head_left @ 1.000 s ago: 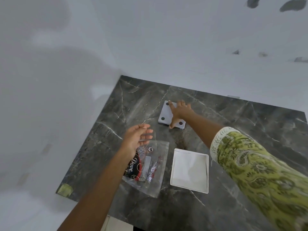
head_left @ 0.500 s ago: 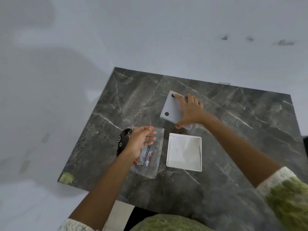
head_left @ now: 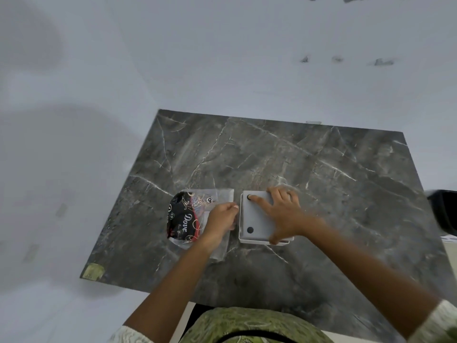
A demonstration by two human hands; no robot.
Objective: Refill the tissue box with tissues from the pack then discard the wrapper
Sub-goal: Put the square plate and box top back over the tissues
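A white square tissue box (head_left: pixel 252 241) stands on the dark marble table (head_left: pixel 272 157). A white panel with black round feet (head_left: pixel 256 219) lies on top of the box. My right hand (head_left: pixel 282 211) is spread over the panel, with the thumb hooked at its near edge. To the left lies the clear and black "Dove" wrapper (head_left: pixel 184 216), flat on the table. My left hand (head_left: pixel 220 221) rests on the wrapper, its fingertips at the box's left side. No tissues are visible.
A dark object (head_left: pixel 445 214) sits just past the table's right edge. A yellow-green patch (head_left: pixel 93 271) marks the table's near left corner. White walls stand close behind and to the left of the table.
My right hand has carried the white panel from the back of the table onto the box. My left hand has dropped onto the wrapper. The camera has tilted further down.
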